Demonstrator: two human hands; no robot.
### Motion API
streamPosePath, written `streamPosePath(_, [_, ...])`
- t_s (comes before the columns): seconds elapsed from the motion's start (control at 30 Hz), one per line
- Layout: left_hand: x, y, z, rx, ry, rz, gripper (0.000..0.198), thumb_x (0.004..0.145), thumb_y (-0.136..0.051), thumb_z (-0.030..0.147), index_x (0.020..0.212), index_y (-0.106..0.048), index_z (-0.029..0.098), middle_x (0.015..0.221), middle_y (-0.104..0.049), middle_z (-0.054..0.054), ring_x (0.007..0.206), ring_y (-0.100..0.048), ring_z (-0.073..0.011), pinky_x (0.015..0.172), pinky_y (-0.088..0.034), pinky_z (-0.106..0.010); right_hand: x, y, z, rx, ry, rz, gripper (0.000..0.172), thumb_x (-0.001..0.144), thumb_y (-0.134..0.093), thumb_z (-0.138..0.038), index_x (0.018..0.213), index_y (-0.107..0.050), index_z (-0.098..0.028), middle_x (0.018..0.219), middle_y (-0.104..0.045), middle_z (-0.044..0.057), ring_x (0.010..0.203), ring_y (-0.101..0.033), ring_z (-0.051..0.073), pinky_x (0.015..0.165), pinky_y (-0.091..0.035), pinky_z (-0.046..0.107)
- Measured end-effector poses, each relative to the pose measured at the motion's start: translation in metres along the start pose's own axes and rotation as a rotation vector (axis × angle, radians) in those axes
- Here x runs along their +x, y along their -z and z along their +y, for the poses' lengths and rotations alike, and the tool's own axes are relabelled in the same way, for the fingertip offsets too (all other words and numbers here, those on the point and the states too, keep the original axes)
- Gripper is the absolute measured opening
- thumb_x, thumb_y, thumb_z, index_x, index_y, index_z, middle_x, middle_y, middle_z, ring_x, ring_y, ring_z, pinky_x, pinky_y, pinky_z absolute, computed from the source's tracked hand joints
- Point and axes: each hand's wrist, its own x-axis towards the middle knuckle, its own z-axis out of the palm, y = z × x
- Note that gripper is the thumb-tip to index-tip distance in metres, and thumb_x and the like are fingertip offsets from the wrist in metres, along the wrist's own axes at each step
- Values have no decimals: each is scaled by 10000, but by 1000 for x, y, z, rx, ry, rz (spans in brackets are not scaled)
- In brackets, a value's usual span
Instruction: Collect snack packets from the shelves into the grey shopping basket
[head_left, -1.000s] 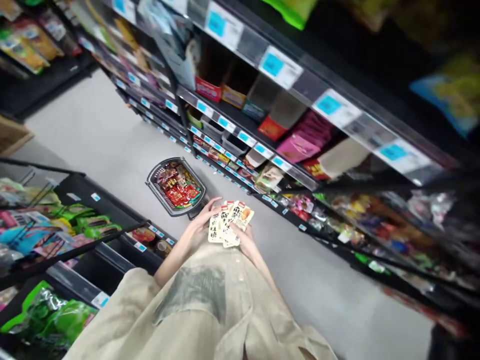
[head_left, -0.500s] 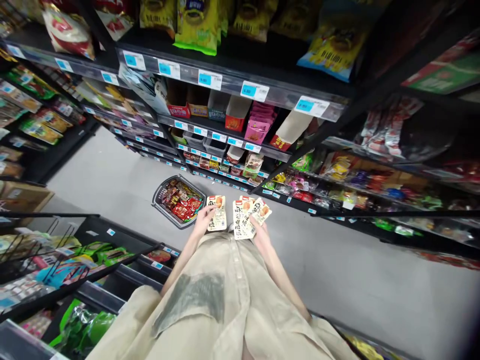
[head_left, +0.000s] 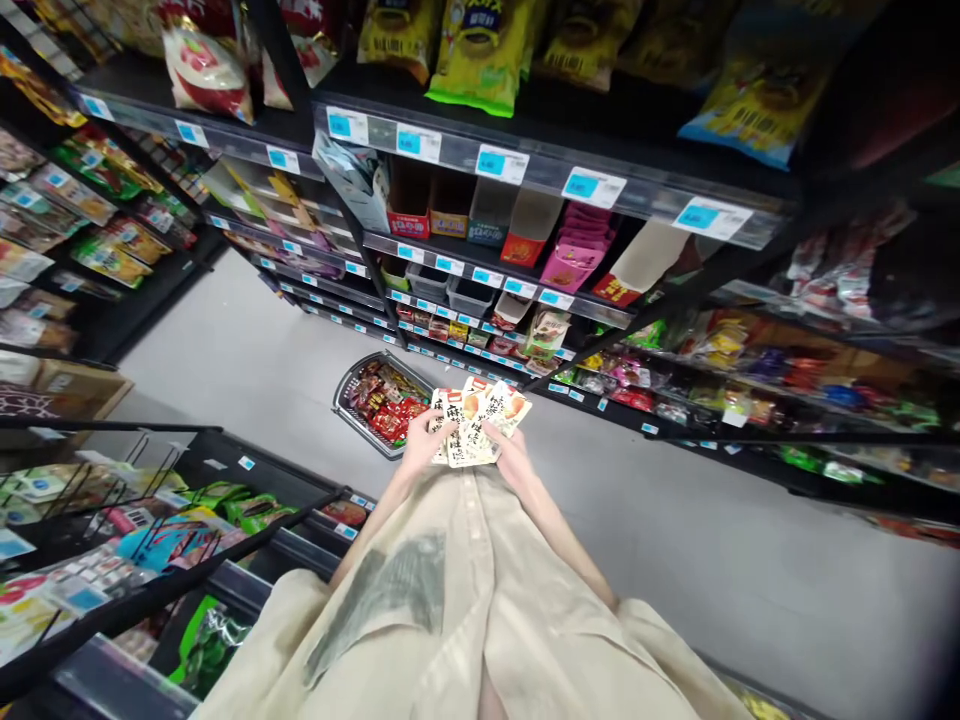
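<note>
In front of my waist I hold several cream-coloured snack packets with black lettering and an orange picture, fanned out and overlapping. My left hand is closed on the packets at the left side of the fan, thumb on top. On the right side, my right hand grips the packets there, its thumb pressed on their front. The fingers under the packets are hidden. A dark shopping basket, filled with red and brown snack packs, stands on the floor just beyond my left hand.
Ahead rises a black shelf rack with price labels, yellow bags and pink packets. Hanging packs fill a rack close on my left. Grey floor runs between the racks; a cardboard box sits at far left.
The packet in my left hand has come together with those in my right, so they now form one overlapping fan. The view has shifted, and shelves and basket appear further right.
</note>
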Motion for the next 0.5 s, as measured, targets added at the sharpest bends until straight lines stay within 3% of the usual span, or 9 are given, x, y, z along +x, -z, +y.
streamPosePath(0.1, [7, 20, -7, -92, 22, -14, 322, 745, -823, 423, 939, -731, 183, 1034, -785, -70, 906, -715, -232, 836, -546, -335, 6, -17, 12, 20, 1, 38, 520, 675, -936, -314, 1139, -737, -190, 1218, -789, 88, 1147, -749, 317, 1030, -613, 467])
streamPosePath(0.23, [20, 45, -7, -215, 9, -22, 373, 802, -779, 454, 1051, -660, 203, 1123, -763, -70, 1011, -710, -233, 904, -551, -341, 16, -26, 23, 71, 30, 124, 531, 679, -925, -324, 1159, -731, -207, 1256, -776, 70, 1187, -733, 317, 1047, -611, 472])
streamPosePath(0.43, [38, 86, -11, -242, 3, 5, 763, 873, -737, 441, 1521, -376, 262, 1311, -714, -104, 1139, -703, -234, 1010, -533, -376, 16, -15, 18, 121, 107, 244, 493, 703, -893, -382, 1151, -709, -286, 1278, -765, 21, 1271, -689, 312, 1045, -618, 504])
streamPosePath(0.5, [43, 98, -14, -153, -33, -12, 668, 879, -730, 425, 1479, -488, 261, 1326, -704, -94, 1191, -678, -247, 1051, -507, -373, 10, -12, 16, 113, 130, 247, 487, 702, -890, -402, 1140, -707, -292, 1269, -768, 31, 1259, -694, 327, 1034, -622, 522])
